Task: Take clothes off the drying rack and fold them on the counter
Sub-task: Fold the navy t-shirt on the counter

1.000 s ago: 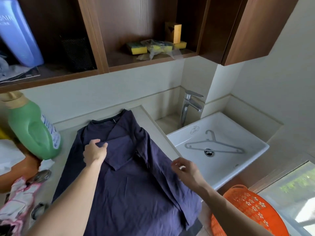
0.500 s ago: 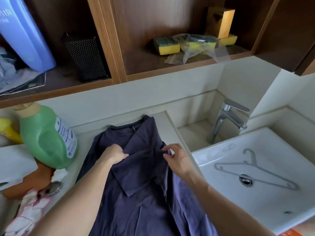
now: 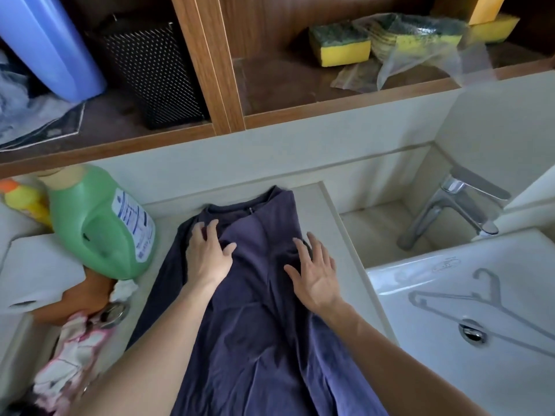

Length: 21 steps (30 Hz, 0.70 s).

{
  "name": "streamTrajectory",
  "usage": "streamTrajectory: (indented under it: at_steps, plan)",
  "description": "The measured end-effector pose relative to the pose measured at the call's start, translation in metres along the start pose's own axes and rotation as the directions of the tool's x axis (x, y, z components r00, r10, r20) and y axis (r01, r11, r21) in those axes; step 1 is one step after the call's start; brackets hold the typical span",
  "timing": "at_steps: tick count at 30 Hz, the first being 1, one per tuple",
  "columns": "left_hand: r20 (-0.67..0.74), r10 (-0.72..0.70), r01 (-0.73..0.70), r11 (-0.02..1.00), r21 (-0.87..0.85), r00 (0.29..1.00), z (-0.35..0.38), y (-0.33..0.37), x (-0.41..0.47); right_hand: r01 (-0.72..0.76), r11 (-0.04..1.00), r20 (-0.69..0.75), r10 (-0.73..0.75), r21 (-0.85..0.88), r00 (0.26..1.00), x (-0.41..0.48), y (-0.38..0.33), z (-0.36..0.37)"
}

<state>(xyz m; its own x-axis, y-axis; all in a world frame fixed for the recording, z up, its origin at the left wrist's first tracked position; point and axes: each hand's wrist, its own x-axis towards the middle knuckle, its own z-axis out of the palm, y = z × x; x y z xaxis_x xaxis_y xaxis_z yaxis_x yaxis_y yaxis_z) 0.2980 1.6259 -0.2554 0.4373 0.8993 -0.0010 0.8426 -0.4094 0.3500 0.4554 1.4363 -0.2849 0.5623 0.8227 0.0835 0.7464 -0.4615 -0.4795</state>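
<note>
**Item: dark blue shirt (image 3: 258, 310), mid-fold**

Hazards, as judged:
- The folded-in right side may spring open once the palms lift, since the cloth looks soft and limp and only hand pressure holds the crease.
- The right margin runs close to the sink (image 3: 399, 274). A loose edge pushed outward could slide over the lip toward the hanger (image 3: 494, 300) lying in the basin.
- The unfolded left side lies just beside the green detergent bottle (image 3: 99, 229) and a pink-and-white cloth (image 3: 72, 364), so swinging that side inward could drag or snag on them.
- The lower body of the shirt runs out of view, so whether it overhangs the near edge cannot be told. If it does, its weight could pull the fold askew.

Location: on the counter (image 3: 351, 295), lengthwise, collar toward the back wall.

Condition: right portion is laid over the middle, with a diagonal crease running down from the neckline. The left portion is spread flat. Shallow wrinkles run down the centre.

Hands: left hand (image 3: 207, 256) lies flat with fingers spread, just below the collar. Right hand (image 3: 315, 274) lies flat with fingers straight, on the folded right edge. They are apart from each other, pressing rather than gripping.
</note>
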Motion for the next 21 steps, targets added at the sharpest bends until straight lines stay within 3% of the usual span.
streamTrajectory:
  at_steps: [3, 5, 8, 11, 13, 17, 21]
  plan:
    - [0.176, -0.018, -0.003, 0.993, 0.118, 0.984, 0.014, -0.015, -0.017, 0.084, 0.982, 0.054, -0.076, -0.169, 0.996, -0.005, 0.009, 0.015]
    - [0.217, -0.038, 0.013, 0.993, 0.118, 0.975, 0.014, -0.022, -0.019, 0.096, 0.976, 0.060, -0.086, -0.195, 0.994, -0.003, 0.011, 0.018]
    - [0.118, -0.099, 0.117, 0.980, -0.161, 0.988, 0.002, -0.022, -0.007, 0.024, 0.999, 0.026, -0.023, -0.038, 0.999, 0.014, 0.008, 0.012]
    - [0.084, -0.085, 0.109, 0.932, -0.347, 0.993, -0.004, -0.021, 0.004, -0.122, 0.968, 0.056, 0.113, 0.218, 0.992, 0.047, 0.001, -0.010]
    - [0.165, -0.071, 0.127, 0.924, -0.360, 0.984, -0.005, -0.019, 0.009, -0.221, 0.929, 0.160, 0.179, 0.296, 0.971, 0.076, -0.003, -0.022]
    - [0.256, -0.116, 0.200, 0.923, -0.329, 0.960, -0.003, -0.022, 0.017, -0.339, 0.896, 0.242, 0.275, 0.286, 0.931, 0.131, -0.004, -0.027]
    - [0.208, -0.154, 0.199, 0.957, -0.212, 0.966, -0.009, -0.026, 0.020, -0.282, 0.919, 0.250, 0.215, 0.276, 0.944, 0.162, -0.008, -0.017]
